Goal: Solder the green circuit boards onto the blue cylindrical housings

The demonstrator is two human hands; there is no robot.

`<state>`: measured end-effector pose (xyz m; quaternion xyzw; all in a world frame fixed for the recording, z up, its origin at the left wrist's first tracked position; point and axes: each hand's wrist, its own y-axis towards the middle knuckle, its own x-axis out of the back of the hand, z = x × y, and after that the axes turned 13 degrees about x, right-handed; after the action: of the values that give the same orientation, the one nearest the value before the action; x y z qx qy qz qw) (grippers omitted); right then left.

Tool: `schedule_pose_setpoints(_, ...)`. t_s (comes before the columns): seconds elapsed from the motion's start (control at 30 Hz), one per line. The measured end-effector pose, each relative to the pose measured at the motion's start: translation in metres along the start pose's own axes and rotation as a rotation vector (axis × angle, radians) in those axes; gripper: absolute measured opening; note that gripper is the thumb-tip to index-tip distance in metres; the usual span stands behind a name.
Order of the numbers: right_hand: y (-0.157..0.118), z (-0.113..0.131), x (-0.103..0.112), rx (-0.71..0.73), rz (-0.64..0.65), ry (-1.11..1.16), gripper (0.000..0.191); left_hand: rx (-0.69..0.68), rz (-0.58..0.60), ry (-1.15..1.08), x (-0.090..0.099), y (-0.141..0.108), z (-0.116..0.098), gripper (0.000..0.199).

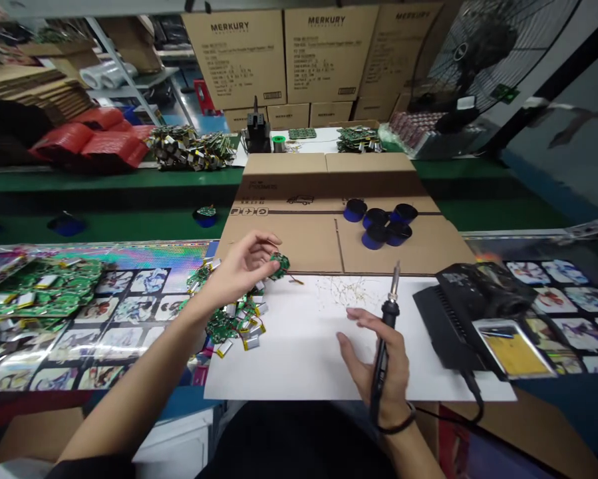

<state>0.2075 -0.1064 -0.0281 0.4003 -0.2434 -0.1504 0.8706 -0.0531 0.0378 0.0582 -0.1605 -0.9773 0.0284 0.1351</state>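
My left hand (241, 266) pinches a small round green circuit board (280, 265) by its edge, with a thin wire trailing from it. My right hand (373, 362) is shut around the black grip of a soldering iron (389, 313), its metal tip pointing up. Both hands are above a white paper sheet (289, 352) scattered with fine wire clippings (346, 291). Near my left wrist lies a heap of green boards wired to small silver batteries (236, 320). The iron's tip touches nothing.
A black soldering station (471, 313) stands to the right, with its cable running toward the iron. Several blue-and-black round tins (378, 223) sit on a flattened cardboard box (283, 246). Wired boards lie on a printed mat (39, 286). Cartons, a solder spool and a fan stand beyond.
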Motion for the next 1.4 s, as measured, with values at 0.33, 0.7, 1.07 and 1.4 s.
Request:
schedule_pose_setpoints(0.33, 0.032, -0.012, -0.011, 0.137, 0.022, -0.017, 0.054, 0.159, 0.331, -0.301, -0.104, 0.007, -0.001, 0.04)
schedule_pose_setpoints(0.7, 0.033, -0.031, 0.037, 0.075, -0.077, -0.191, 0.051, -0.017, 0.635, -0.096, -0.138, 0.082, -0.029, 0.033)
schedule_pose_setpoints(1.07, 0.016, -0.026, 0.031, 0.071, -0.128, -0.078, 0.045, -0.22, 0.106, 0.484, -0.167, 0.15, -0.009, 0.017)
schedule_pose_setpoints(1.4, -0.008, -0.026, 0.043, -0.03, -0.023, -0.025, 0.048, -0.048, 0.144, 0.5, -0.078, -0.004, 0.01, 0.047)
